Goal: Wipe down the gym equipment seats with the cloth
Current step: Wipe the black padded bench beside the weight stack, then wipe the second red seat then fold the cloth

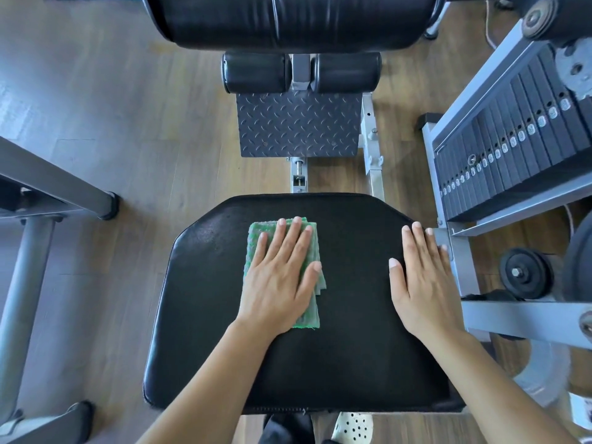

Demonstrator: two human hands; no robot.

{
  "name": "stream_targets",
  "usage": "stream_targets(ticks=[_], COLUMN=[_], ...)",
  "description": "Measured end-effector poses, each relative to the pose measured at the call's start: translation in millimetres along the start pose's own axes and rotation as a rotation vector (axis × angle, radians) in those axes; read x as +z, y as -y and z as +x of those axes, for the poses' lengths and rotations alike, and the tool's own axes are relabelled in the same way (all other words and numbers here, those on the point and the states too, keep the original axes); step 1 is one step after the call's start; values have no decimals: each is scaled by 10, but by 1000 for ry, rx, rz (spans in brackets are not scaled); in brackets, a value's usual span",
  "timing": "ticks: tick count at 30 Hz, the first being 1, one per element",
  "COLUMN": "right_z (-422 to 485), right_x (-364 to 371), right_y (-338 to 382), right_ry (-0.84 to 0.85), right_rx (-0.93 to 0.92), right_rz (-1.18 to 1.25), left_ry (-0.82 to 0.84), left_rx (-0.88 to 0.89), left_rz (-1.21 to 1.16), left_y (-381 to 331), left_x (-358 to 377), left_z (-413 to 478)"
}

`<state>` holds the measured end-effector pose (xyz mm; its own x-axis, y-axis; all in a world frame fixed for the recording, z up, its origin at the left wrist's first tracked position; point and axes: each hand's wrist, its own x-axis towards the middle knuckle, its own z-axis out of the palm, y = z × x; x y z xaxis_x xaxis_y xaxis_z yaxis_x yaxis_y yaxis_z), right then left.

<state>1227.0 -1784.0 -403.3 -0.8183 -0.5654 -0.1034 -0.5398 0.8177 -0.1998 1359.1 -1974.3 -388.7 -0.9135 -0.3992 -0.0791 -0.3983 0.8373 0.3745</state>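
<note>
left hand (282,277) flat on cloth (258,233), grip released | right hand (423,283) flat, released, at 3 o'clock edge of seat (352,347) | advice — even pressure, overlapping strokes toward 6 o'clock

Your forearms (205,389) are bare down to the left hand (278,283) and right hand (426,283), nails short, and you're wearing dark trousers (288,427) and a white clog (354,426) full of holes.

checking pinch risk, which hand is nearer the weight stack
Right. The right hand lies flat at the right edge of the seat, just below the weight stack; the left hand presses the cloth near the seat's middle, farther away.
</note>
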Motion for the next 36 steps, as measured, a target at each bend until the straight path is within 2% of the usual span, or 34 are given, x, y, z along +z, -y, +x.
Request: stream_targets(ticks=[3, 6, 8, 10, 16, 20, 25, 30, 36], right_z=[-17, -51, -69, -74, -56, -16, 38, -26, -368], right_x=[-63, -159, -208, -255, -186, -116, -110, -241, -592], right_y=[95, 361, 597, 845, 1291, 1387, 1534, 1575, 1677], right_ry=[-40, -88, -117, -132, -47, -12, 63, 76, 146], right_rx=[19, 16, -2, 3, 59, 114, 175, 98, 39], right_rz=[29, 61, 66, 53, -64, -44, 106, 270, 528], left_ry=[-142, -290, -290, -246, -162, -112, 2, -35, -99], left_rx=[-90, -300, -420, -467, -481, -505, -506, -510, -533], left_rz=[10, 71, 125, 178, 187, 136, 111, -201, -281], left_y=[60, 168, 218, 241, 244, 202, 142, 137, 66], left_x=[-104, -216, -245, -258, -272, -292, -366, -532, -849], left_z=[-47, -129, -182, -217, -171, -78, -30, -144, -535])
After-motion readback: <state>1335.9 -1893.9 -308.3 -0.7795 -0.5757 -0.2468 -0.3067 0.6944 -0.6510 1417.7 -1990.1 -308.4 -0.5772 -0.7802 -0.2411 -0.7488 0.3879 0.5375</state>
